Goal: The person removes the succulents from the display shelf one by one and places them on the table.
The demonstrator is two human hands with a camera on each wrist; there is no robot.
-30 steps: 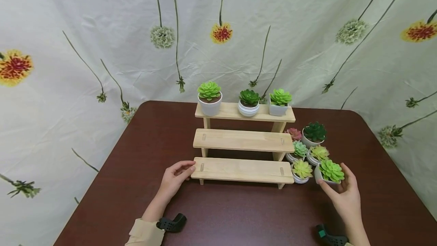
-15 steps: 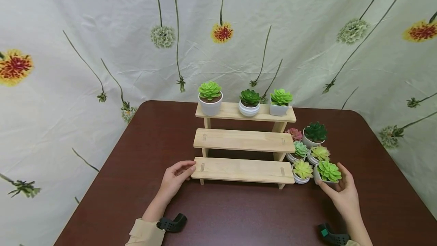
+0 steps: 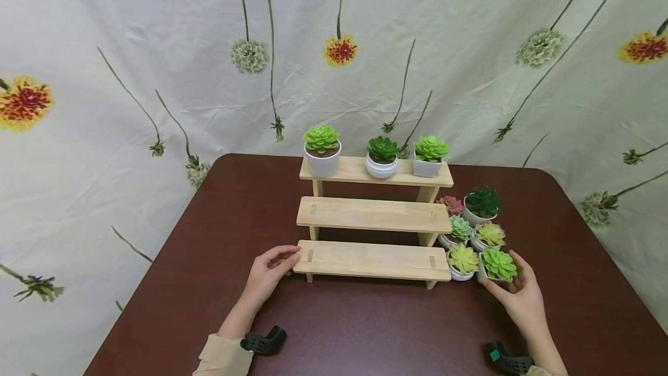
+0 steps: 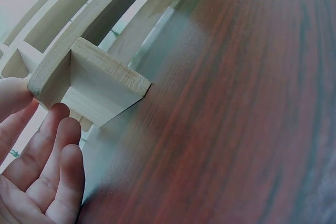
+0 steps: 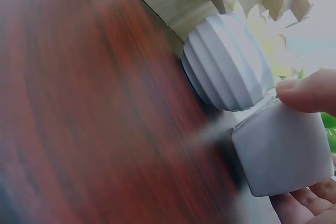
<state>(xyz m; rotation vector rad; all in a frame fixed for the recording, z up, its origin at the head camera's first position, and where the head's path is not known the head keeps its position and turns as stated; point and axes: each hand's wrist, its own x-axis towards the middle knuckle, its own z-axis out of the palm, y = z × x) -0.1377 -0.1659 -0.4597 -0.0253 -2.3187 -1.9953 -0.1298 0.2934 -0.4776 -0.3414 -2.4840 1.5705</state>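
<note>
My left hand point(image 3: 264, 276) pinches the left end of the lowest shelf of a three-tier wooden plant stand point(image 3: 371, 260); in the left wrist view the thumb touches the shelf's corner point(image 4: 44, 82) and the other fingers lie under and beside it. At the stand's right, my right hand point(image 3: 523, 299) holds a bright green potted succulent point(image 3: 498, 264) between thumb and fingers. Its square white pot point(image 5: 283, 150) stands close beside a ribbed round white pot point(image 5: 228, 61). That round pot bears a yellow-green succulent point(image 3: 463, 259).
On the top shelf stand three potted succulents: light green point(image 3: 322, 152), dark green point(image 3: 381, 158) and one in a square pot point(image 3: 429, 158). Right of the stand cluster a pink point(image 3: 451, 205), a dark green point(image 3: 482, 205), a pale green point(image 3: 460, 228) and a yellowish succulent point(image 3: 489, 234).
The right hand has moved the square-potted succulent slightly left, in beside the yellow-green one. My left hand has stayed at the shelf's end.
</note>
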